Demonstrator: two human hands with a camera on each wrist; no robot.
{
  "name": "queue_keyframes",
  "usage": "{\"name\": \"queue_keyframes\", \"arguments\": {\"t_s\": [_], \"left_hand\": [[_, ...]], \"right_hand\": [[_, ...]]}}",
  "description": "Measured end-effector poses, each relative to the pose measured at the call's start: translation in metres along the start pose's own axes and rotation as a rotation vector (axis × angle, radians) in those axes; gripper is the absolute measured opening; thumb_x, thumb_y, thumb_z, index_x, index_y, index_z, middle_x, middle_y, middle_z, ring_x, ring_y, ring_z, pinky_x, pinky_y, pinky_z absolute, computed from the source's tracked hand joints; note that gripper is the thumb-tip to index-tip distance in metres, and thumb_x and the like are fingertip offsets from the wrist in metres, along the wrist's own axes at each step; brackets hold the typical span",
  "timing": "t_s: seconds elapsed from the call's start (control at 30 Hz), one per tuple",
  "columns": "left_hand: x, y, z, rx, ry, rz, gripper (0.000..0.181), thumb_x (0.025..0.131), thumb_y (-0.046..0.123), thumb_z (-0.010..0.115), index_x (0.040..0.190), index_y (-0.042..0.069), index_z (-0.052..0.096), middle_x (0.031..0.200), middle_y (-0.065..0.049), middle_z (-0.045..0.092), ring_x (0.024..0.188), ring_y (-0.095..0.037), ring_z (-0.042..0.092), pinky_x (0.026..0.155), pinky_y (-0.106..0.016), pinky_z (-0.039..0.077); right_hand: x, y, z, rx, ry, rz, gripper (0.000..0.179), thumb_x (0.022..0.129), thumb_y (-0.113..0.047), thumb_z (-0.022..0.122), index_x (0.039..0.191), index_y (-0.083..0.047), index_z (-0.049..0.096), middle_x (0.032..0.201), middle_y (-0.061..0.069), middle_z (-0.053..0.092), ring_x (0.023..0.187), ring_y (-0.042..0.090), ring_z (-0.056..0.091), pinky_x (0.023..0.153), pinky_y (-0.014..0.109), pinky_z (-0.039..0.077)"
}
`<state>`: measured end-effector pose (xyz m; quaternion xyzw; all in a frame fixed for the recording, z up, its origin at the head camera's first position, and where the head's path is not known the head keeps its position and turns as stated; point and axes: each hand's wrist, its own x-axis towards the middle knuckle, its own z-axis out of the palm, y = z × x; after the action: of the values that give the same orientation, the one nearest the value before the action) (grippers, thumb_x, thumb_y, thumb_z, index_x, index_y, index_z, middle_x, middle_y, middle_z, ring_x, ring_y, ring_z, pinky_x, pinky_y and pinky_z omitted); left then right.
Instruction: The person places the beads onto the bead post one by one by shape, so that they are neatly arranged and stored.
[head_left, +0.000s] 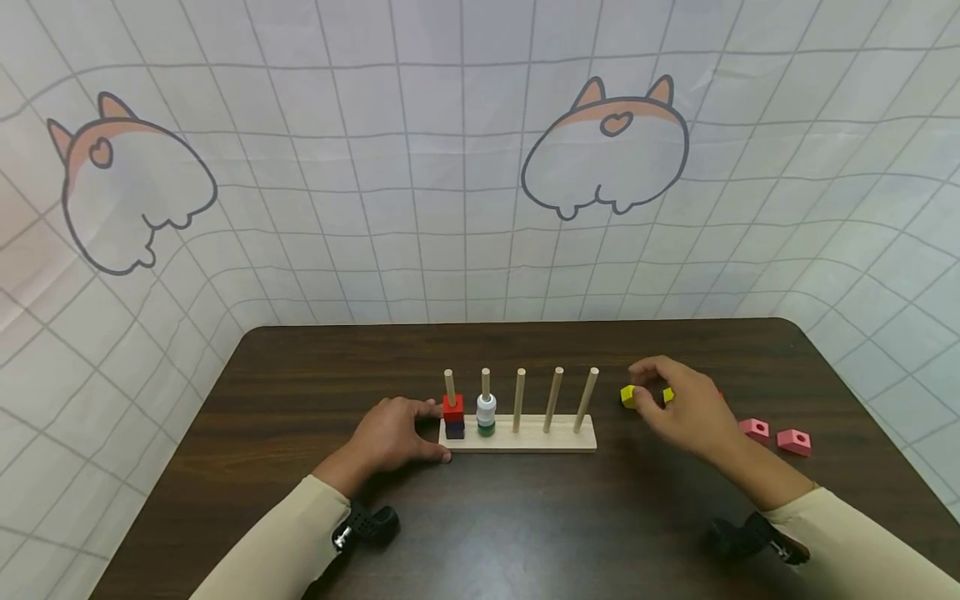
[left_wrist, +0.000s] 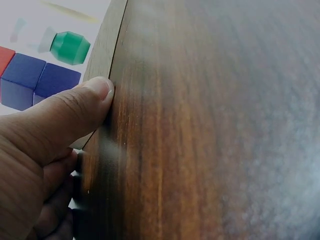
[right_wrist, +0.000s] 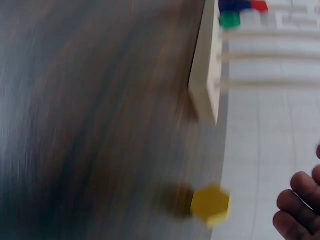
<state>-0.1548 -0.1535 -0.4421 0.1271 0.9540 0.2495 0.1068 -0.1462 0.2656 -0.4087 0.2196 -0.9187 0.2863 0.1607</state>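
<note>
My left hand (head_left: 393, 433) holds the left end of a wooden peg board (head_left: 558, 435), its thumb pressed on the front edge. The board's leftmost peg carries a red block (head_left: 452, 408) above dark blue ones (left_wrist: 42, 80). White beads (head_left: 486, 408) sit over a green bead (head_left: 487, 429) on the second peg; the other three pegs are bare. Right of the board, my right hand (head_left: 690, 412) hovers with loosely bent fingers beside a yellow block (head_left: 627, 397). Its fingers (right_wrist: 295, 205) stand apart from that block in the right wrist view. A second yellow block (head_left: 667, 395) shows partly behind the hand.
Two pink blocks with holes (head_left: 754, 429) (head_left: 793, 442) lie right of my right hand. A bit of red shows behind that wrist. The dark wooden table (head_left: 525, 525) ends at the back against a white grid-patterned curtain (head_left: 420, 208).
</note>
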Motion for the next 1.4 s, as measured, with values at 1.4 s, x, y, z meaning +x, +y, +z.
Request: {"name": "queue_keyframes", "arguments": {"t_s": [1.4], "left_hand": [[0.0, 0.0, 0.001, -0.013, 0.013, -0.001, 0.068, 0.069, 0.044, 0.095, 0.128, 0.016, 0.074, 0.138, -0.003, 0.064, 0.132, -0.036, 0.055, 0.106, -0.054, 0.043]], "right_hand": [[0.013, 0.06, 0.006, -0.098, -0.343, 0.055, 0.033, 0.089, -0.017, 0.081, 0.119, -0.006, 0.069, 0.115, 0.012, 0.07, 0.103, 0.034, 0.065, 0.086, 0.055, 0.054]]}}
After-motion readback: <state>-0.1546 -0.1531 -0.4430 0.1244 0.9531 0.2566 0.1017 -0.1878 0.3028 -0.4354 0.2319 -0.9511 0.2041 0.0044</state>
